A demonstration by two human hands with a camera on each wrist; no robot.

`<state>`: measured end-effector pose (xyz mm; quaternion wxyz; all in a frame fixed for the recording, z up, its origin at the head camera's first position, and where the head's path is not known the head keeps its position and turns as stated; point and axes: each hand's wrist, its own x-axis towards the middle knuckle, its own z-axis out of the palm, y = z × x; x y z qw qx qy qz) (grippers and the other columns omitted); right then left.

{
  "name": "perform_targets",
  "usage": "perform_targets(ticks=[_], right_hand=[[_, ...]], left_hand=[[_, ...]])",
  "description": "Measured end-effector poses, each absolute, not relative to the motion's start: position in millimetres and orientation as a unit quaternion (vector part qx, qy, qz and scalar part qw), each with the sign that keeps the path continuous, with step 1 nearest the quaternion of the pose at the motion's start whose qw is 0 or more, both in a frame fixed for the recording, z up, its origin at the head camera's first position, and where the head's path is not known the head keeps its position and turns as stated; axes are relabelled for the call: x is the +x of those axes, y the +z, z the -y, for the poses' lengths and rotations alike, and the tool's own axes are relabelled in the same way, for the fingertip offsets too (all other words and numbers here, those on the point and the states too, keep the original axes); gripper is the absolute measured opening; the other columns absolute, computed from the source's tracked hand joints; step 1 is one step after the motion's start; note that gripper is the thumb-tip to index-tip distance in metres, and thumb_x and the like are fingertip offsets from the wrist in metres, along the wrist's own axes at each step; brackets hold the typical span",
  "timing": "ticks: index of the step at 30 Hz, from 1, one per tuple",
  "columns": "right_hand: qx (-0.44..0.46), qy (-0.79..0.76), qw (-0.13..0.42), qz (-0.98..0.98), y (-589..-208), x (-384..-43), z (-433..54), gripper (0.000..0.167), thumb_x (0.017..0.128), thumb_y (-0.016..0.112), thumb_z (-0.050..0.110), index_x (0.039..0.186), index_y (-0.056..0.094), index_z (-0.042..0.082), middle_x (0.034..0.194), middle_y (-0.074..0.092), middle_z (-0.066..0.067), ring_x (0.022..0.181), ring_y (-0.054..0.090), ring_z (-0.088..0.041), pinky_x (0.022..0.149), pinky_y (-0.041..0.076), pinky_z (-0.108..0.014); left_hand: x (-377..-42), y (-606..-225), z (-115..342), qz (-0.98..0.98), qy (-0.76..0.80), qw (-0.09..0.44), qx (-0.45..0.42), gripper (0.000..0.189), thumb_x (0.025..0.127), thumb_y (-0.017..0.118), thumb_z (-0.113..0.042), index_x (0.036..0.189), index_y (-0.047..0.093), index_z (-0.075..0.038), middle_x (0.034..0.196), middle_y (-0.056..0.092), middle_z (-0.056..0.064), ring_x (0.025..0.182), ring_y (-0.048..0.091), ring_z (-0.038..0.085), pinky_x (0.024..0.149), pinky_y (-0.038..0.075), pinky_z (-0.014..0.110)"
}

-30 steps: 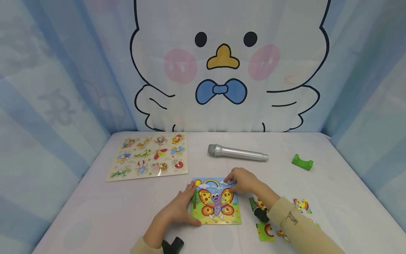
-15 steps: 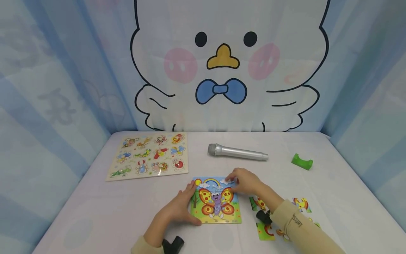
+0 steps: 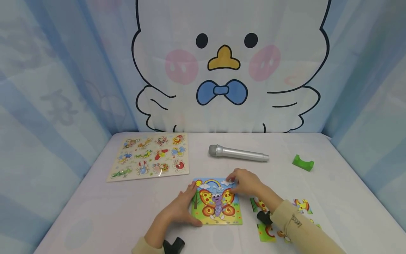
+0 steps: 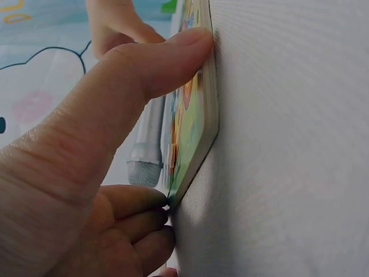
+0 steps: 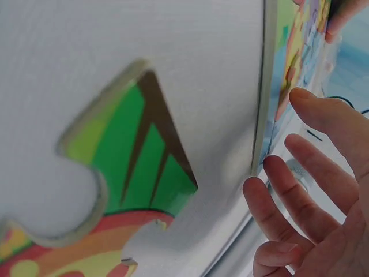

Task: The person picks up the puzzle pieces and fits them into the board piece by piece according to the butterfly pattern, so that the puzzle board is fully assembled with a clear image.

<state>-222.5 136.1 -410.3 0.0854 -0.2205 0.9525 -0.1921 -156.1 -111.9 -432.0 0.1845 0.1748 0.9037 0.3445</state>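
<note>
Head view: the butterfly puzzle [image 3: 217, 203] lies flat on the white-covered table [image 3: 127, 218], at 6 o'clock from the middle of the view. Left hand [image 3: 179, 209] stands at the puzzle's 9 o'clock and grasps it across that side; the left wrist view confirms the thumb on the near edge, fingertips against the far corner. Right hand [image 3: 246, 182], at 2 o'clock, is released: fingers loosely bent, fingertips at the puzzle's corner, thumb over its face. Whether every fingertip makes contact cannot be told.

Bearings from the puzzle: insect board [image 3: 151, 148] at 10 o'clock; silver microphone [image 3: 239, 153] at 1; green block [image 3: 303, 163] at 2; loose pieces [image 3: 265, 233] between 3 and 4, partly covered by the right sleeve [image 3: 301, 225].
</note>
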Motion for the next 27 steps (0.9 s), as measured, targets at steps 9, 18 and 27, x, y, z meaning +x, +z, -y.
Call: perform_targets(ticks=[9, 18, 27], right_hand=[[-0.219, -0.232, 0.079, -0.945, -406, -218, -152, 0.035, 0.07, 0.078, 0.024, 0.102, 0.07, 0.012, 0.089, 0.06, 0.004, 0.073, 0.051, -0.012, 0.061, 0.043, -0.025], [-0.22, -0.243, 0.079, -0.942, -402, -206, -172, 0.037, 0.071, 0.078, 0.022, 0.104, 0.068, 0.01, 0.092, 0.061, 0.001, 0.077, 0.051, -0.016, 0.062, 0.043, -0.026], [-0.199, -0.228, 0.108, -0.947, -398, -193, -191, 0.038, 0.069, 0.08, 0.022, 0.104, 0.069, 0.013, 0.094, 0.061, 0.003, 0.08, 0.051, -0.016, 0.064, 0.044, -0.027]], left_hand=[[-156, -432, 111, -0.904, 0.346, 0.185, 0.172, 0.111, 0.058, 0.085, -0.032, 0.142, 0.022, 0.005, 0.15, 0.011, 0.019, 0.137, 0.011, 0.032, 0.11, 0.01, 0.051], [-155, -432, 112, -0.903, 0.346, 0.186, 0.173, 0.112, 0.058, 0.086, -0.033, 0.142, 0.022, 0.006, 0.15, 0.011, 0.019, 0.137, 0.011, 0.033, 0.11, 0.01, 0.052], [-156, -431, 112, -0.904, 0.345, 0.181, 0.175, 0.113, 0.058, 0.086, -0.032, 0.142, 0.02, 0.005, 0.151, 0.009, 0.018, 0.138, 0.01, 0.032, 0.11, 0.009, 0.051]])
